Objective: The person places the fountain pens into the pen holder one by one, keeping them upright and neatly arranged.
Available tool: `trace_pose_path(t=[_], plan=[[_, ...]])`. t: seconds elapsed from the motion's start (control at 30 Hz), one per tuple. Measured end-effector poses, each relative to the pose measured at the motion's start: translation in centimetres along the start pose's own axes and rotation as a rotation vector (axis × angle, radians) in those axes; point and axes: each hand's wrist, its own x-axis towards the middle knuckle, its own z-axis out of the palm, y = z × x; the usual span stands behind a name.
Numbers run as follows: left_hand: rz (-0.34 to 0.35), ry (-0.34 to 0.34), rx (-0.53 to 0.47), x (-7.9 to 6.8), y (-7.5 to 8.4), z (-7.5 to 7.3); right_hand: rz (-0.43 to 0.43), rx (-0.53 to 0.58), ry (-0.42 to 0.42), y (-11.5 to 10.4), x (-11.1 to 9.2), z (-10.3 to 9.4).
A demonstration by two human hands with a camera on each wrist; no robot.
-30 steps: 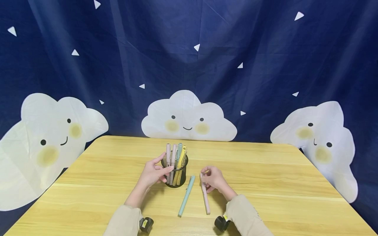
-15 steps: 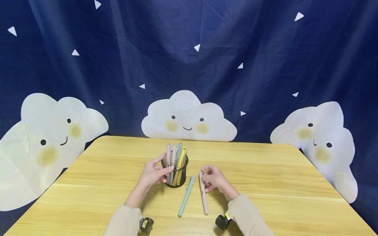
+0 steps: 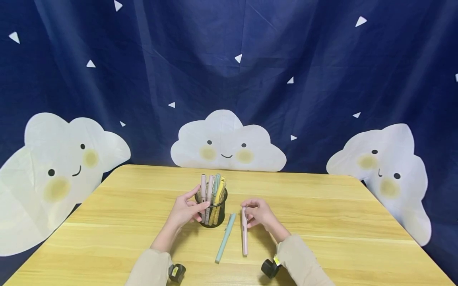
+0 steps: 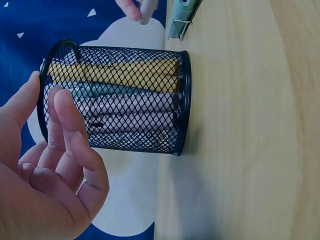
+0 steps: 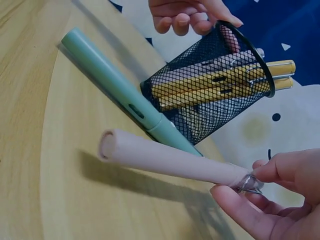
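A black mesh pen holder (image 3: pixel 221 212) stands upright on the table with pink, teal and yellow pens in it. My left hand (image 3: pixel 185 208) grips its rim between thumb and index finger, the other fingers bent beside the mesh (image 4: pixel 125 100). My right hand (image 3: pixel 261 212) pinches a pale pink pen (image 3: pixel 245 238) near its clip end, thumb against fingers. In the right wrist view this pink pen (image 5: pixel 165 159) is tilted above the table, its shadow below it. Between the pen holder and the pink pen lies a teal pen (image 3: pixel 225 238), flat on the wood.
The wooden table (image 3: pixel 322 222) reaches back to a dark blue curtain (image 3: pixel 229 79) printed with smiling clouds. A black wrist camera (image 3: pixel 177 272) sits at the left sleeve, another wrist camera (image 3: pixel 270 269) at the right one.
My right hand has raised the pink pen off the table and swung its lower end leftward, so it points more straight toward me. The left hand, pen holder and teal pen stay put.
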Motion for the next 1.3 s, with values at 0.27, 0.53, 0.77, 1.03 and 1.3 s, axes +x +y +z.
trace_pose_path(t=[0.27, 0.53, 0.77, 1.03, 1.3], plan=[[0.003, -0.001, 0.011, 0.0, 0.0, -0.1, -0.069, 0.072, 0.057, -0.9, 0.1, -0.2], [-0.004, -0.006, 0.014, 0.1, 0.0, -0.1, -0.147, 0.132, 0.176, -2.6, 0.1, -0.3], [-0.005, -0.008, 0.012, 0.1, 0.0, -0.1, -0.202, 0.165, 0.234, -4.1, 0.1, -0.1], [-0.005, -0.005, 0.018, 0.0, 0.0, -0.1, -0.261, 0.253, 0.256, -5.5, 0.0, 0.1], [0.002, -0.013, 0.009, 0.1, 0.0, 0.0, -0.313, 0.308, 0.286, -6.5, 0.0, 0.4]])
